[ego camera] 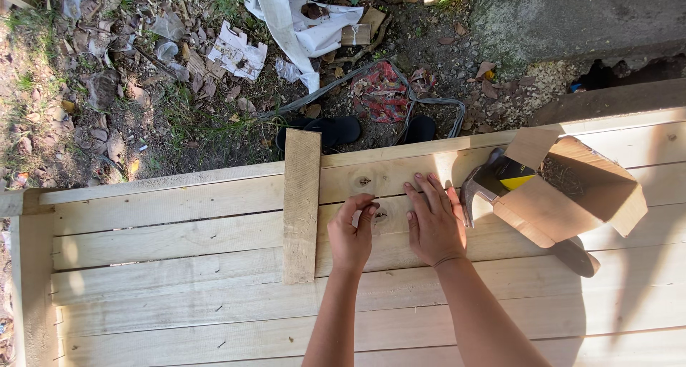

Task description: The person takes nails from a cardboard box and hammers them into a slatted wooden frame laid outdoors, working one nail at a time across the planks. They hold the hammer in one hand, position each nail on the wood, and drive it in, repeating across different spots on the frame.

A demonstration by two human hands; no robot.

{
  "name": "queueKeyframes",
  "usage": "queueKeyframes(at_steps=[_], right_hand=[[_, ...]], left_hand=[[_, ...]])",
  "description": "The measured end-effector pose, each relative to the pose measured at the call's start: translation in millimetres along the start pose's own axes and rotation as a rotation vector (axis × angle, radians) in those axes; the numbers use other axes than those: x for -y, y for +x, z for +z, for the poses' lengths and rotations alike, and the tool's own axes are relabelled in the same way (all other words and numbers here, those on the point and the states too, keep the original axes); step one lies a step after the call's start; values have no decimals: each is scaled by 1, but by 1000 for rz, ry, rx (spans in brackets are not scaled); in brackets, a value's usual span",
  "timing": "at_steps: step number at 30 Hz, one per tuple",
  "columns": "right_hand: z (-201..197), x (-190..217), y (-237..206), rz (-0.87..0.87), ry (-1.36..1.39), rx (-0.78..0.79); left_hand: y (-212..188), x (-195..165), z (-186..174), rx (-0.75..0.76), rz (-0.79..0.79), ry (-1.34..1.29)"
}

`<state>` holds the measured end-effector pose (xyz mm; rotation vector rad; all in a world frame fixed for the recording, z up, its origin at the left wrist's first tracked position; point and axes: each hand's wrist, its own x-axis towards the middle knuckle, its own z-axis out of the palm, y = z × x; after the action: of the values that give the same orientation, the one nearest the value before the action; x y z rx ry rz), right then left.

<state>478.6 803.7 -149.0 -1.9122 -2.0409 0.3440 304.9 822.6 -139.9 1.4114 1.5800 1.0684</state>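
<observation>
We see both forearms come up from the bottom edge over a panel (179, 295) of pale planks. The left hand (350, 235) is curled, its fingertips (370, 208) pinched together over a dark knot (379, 215) in a plank; whether something small sits in the pinch, we cannot tell. The right hand (434, 224) lies flat and open on the planks just beside it, fingers spread and pointing away from us, holding nothing.

Left of the hands, a short rough board (301, 206) lies across the planks, near the left hand but apart from it. Right of the right hand, a hammer (477, 188) with a steel head and a black-and-yellow handle rests on the panel, its head close to the fingers. A brown cardboard box (557, 210) with open flaps covers much of the handle; its inside holds small dark pieces that we cannot make out.

Beyond the far edge of the panel lies bare ground with dry leaves and grass. There we see black sandals (336, 130), a red patterned cloth (382, 92), a crumpled white sack (293, 13) and a torn white paper scrap (237, 51). A grey concrete slab (572, 17) fills the far right corner.
</observation>
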Motion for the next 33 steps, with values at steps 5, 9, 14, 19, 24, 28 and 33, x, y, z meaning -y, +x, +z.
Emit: queueKeyframes(at_steps=[5,9,14,19,24,28,33], right_hand=[[-1,1,0,8,-1,-1],[-1,2,0,2,14,-17],[-1,1,0,-2,6,-18],[0,0,1,-14,3,-9],[1,0,0,-9,18,9],[1,-1,-1,5,11,19],[0,-1,-2,11,4,11]], left_hand=[[0,1,6,-195,326,351],[-3,8,17,-216,223,377],[-5,13,15,-109,243,375],[-1,11,14,-48,235,390],[1,8,12,-17,234,363],[0,5,12,-12,224,363],[-1,4,14,-26,225,371]])
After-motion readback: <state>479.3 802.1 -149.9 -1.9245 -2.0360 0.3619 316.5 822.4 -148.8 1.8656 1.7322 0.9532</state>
